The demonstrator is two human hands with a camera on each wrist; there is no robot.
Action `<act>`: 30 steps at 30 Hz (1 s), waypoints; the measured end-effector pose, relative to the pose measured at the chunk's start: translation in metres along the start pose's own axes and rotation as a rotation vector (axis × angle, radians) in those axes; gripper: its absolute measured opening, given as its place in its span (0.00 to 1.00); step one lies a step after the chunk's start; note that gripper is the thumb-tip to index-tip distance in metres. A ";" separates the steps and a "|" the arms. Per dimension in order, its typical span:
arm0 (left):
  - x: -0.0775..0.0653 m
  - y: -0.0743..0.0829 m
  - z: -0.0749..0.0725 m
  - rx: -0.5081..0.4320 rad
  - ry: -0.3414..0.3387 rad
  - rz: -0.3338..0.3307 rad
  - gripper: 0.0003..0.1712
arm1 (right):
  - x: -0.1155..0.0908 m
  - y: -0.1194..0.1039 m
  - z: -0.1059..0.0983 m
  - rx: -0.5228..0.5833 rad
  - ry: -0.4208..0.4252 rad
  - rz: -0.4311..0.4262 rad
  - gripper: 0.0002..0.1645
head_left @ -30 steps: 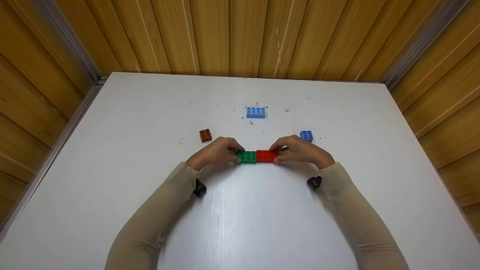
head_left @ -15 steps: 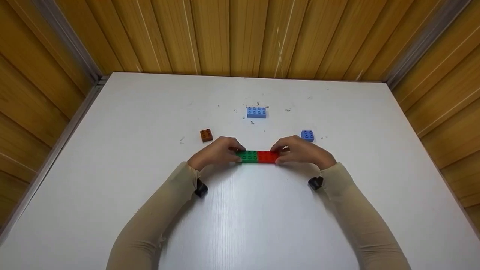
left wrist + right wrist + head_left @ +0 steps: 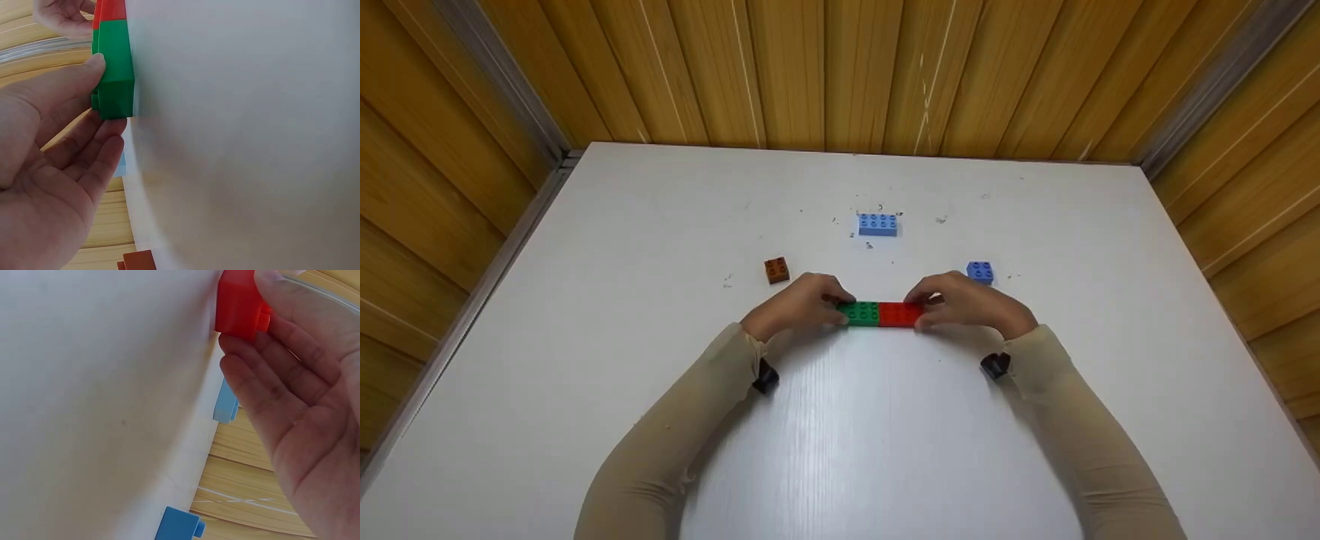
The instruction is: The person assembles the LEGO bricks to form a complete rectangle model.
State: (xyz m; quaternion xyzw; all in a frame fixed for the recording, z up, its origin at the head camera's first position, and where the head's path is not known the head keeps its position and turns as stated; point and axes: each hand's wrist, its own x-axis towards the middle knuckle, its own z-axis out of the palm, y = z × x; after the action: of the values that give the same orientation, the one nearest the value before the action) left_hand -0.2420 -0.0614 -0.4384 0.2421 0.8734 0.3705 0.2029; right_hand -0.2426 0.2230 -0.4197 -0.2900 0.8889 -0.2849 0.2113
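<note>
A green toy building brick (image 3: pixel 863 313) and a red one (image 3: pixel 898 314) lie end to end on the white table, their short sides touching. My left hand (image 3: pixel 799 306) pinches the green brick's outer end between thumb and fingers. On the other side my right hand (image 3: pixel 960 302) holds the red brick's outer end the same way. The left wrist view shows the thumb on the near long side of the green brick (image 3: pixel 117 73). In the right wrist view, fingers curl by the end of the red brick (image 3: pixel 239 306).
Beyond the hands lies a light blue brick (image 3: pixel 877 225). A small brown brick (image 3: pixel 777 271) sits past the left hand, a small blue brick (image 3: pixel 979 272) close behind the right. Wood-patterned panels (image 3: pixel 855 75) border the table (image 3: pixel 840 450) at the back and sides.
A thin gap between the green and red bricks has closed. Both hands keep their grip; the whole scene has shifted slightly rightward in the head view.
</note>
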 end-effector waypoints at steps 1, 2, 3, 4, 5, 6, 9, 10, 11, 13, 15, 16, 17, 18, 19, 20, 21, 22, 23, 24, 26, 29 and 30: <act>0.000 0.000 0.000 0.002 -0.001 -0.001 0.20 | 0.000 0.000 0.000 -0.002 -0.002 0.006 0.23; 0.000 0.001 0.000 0.002 -0.001 -0.003 0.20 | 0.000 0.000 0.000 -0.003 -0.005 0.007 0.23; 0.000 0.001 0.000 0.004 -0.003 -0.004 0.20 | 0.000 0.000 0.000 -0.006 -0.007 0.008 0.23; 0.000 0.001 0.000 0.006 -0.003 -0.004 0.20 | 0.000 0.000 0.000 -0.010 -0.009 0.008 0.23; 0.000 0.002 -0.001 0.007 -0.004 -0.004 0.20 | 0.000 0.000 0.000 -0.013 -0.010 0.007 0.23; 0.000 0.002 -0.001 0.006 -0.004 -0.002 0.20 | 0.000 0.000 -0.001 -0.016 -0.011 0.010 0.23; 0.000 0.003 -0.001 0.014 -0.001 0.002 0.20 | 0.001 0.001 -0.001 -0.022 -0.008 -0.001 0.23; 0.000 0.003 -0.002 0.018 0.000 0.002 0.20 | 0.001 0.001 -0.002 -0.024 -0.008 -0.006 0.23; 0.000 0.004 -0.002 0.020 0.001 0.001 0.20 | 0.001 0.001 -0.002 -0.025 -0.009 -0.010 0.23; 0.000 0.004 -0.002 0.028 -0.001 -0.002 0.20 | 0.001 0.000 -0.002 -0.025 -0.013 -0.016 0.23; 0.000 0.004 -0.002 0.029 -0.002 -0.008 0.20 | 0.002 0.000 -0.002 -0.027 -0.017 -0.024 0.23; 0.000 0.004 -0.002 0.030 -0.003 -0.008 0.20 | 0.002 0.000 -0.003 -0.026 -0.017 -0.027 0.23; 0.000 0.004 -0.002 0.031 -0.003 -0.010 0.21 | 0.002 0.000 -0.003 -0.023 -0.017 -0.033 0.24; 0.000 0.004 -0.002 0.033 -0.002 -0.011 0.21 | 0.003 -0.001 -0.003 -0.017 -0.017 -0.038 0.24; 0.000 0.004 -0.002 0.035 0.000 -0.010 0.21 | 0.003 -0.001 -0.003 -0.013 -0.016 -0.042 0.24; 0.001 0.003 -0.002 0.036 0.001 -0.011 0.21 | 0.003 -0.001 -0.004 -0.008 -0.015 -0.044 0.24; 0.001 0.003 -0.002 0.036 0.002 -0.011 0.21 | 0.003 -0.001 -0.004 -0.004 -0.014 -0.043 0.24; 0.001 0.003 -0.002 0.034 0.003 -0.012 0.21 | 0.004 -0.002 -0.005 0.001 -0.013 -0.042 0.25; 0.001 0.003 -0.001 0.027 0.003 -0.016 0.21 | 0.004 -0.002 -0.005 0.004 -0.012 -0.043 0.25; 0.001 0.003 -0.001 0.021 0.003 -0.019 0.21 | 0.004 -0.002 -0.006 0.004 -0.011 -0.039 0.25; 0.001 0.003 -0.001 0.010 0.004 -0.024 0.21 | 0.005 -0.003 -0.007 0.002 -0.004 -0.033 0.25; 0.001 0.003 0.000 0.004 0.006 -0.027 0.21 | 0.006 -0.004 -0.009 -0.003 0.006 -0.037 0.25; 0.001 0.003 0.000 0.010 0.006 -0.026 0.21 | 0.006 -0.004 -0.009 -0.006 0.011 -0.039 0.25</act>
State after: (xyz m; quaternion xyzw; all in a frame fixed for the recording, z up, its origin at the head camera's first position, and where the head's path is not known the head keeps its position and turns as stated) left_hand -0.2423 -0.0585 -0.4360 0.2309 0.8789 0.3642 0.2039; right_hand -0.2510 0.2202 -0.4117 -0.3062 0.8851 -0.2878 0.1998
